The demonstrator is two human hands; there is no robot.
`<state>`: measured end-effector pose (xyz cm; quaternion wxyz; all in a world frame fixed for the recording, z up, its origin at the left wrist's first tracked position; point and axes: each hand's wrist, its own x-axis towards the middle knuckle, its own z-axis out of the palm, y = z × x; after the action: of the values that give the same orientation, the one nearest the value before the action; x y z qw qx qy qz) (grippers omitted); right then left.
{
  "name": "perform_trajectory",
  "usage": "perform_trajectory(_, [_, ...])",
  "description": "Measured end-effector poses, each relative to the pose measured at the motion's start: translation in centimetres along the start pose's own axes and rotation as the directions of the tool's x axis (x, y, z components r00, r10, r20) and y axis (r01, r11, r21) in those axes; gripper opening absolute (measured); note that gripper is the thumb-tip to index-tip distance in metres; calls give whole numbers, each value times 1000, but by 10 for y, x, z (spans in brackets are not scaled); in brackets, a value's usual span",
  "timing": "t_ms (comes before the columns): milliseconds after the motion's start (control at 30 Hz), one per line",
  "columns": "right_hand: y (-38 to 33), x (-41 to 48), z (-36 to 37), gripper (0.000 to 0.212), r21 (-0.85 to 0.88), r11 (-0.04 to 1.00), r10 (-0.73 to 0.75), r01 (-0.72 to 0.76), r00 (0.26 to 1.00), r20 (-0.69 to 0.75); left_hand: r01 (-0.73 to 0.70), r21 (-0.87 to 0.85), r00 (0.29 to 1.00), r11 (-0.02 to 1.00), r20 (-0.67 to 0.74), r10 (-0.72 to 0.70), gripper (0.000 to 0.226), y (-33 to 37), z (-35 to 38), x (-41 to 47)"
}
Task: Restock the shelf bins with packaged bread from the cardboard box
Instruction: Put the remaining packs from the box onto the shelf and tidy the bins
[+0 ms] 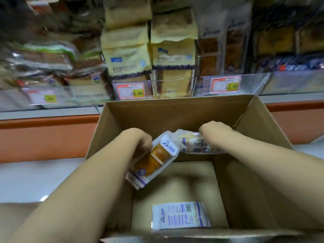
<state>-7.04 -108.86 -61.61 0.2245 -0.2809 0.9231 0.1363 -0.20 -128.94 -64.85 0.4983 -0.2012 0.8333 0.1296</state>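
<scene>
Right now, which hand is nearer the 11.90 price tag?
Right. The right hand is below the 11.90 price tag, slightly left; the left hand is lower and much farther left.

The middle price tag [130, 91] on the clear bin front [175, 85] reads 10.80 on a yellow patch; the right price tag [225, 84] reads 11.90. The left price tag [43, 98] is blurred, and only 80 shows. The yellow bread packs [126, 62] bear a line of characters too smeared to read. The packet [180, 215] lying in the cardboard box [157, 111] shows a barcode, its print too small to read.
</scene>
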Motion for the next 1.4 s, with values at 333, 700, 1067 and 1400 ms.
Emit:
perform_trajectory(333, [56,-108,-51,33,199,947,-71,251,770,-634,-259,-260,947,930,-256,192,9,1,-20,-136])
perform_trajectory(700, [124,-107,-113,21,218,796,-2,564,363,-932,-636,-378,678,672,-690,253,16,50,-50,-205])
perform_trajectory(1067, [156,-19,-129,36,388,794,119,468,505,-855,-678,-399,615,618,-768,179,21,112,-79,-178])
perform_trajectory(1400, [162,28,-164,32,569,639,273,517,539,-797,-736,-554,646,389,-747,158,16,126,-104,-150])
